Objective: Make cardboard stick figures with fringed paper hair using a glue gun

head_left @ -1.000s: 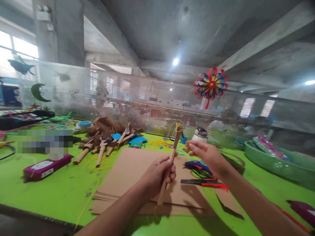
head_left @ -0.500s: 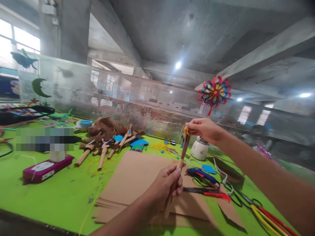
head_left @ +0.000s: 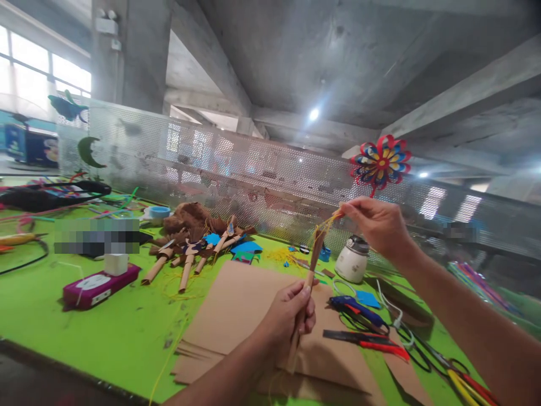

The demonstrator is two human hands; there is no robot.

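My left hand (head_left: pixel 295 310) is closed around the lower part of a rolled brown paper tube (head_left: pixel 311 278), held tilted above the stacked kraft paper sheets (head_left: pixel 240 299). The tube's upper end is a narrow, darker brown bundle (head_left: pixel 316 248). Up and to the right, my right hand (head_left: pixel 374 223) pinches yellow string (head_left: pixel 327 221), which runs from its fingertips to the top of the bundle. A gap separates this hand from the tube. How the string sits on the paper is too fine to make out.
Scissors with red handles (head_left: pixel 380 344) and a blue glue gun (head_left: pixel 359 313) lie right of the sheets. Behind them stands a white jar (head_left: pixel 352 260). Several finished-looking paper figures (head_left: pixel 190 254) are piled back left, near a purple power strip (head_left: pixel 101 287). A perforated panel (head_left: pixel 253 169) borders the table.
My right hand has moved away from the tube's top, up and to the right, drawing the yellow string out. My left hand keeps its hold. The view has turned slightly left.
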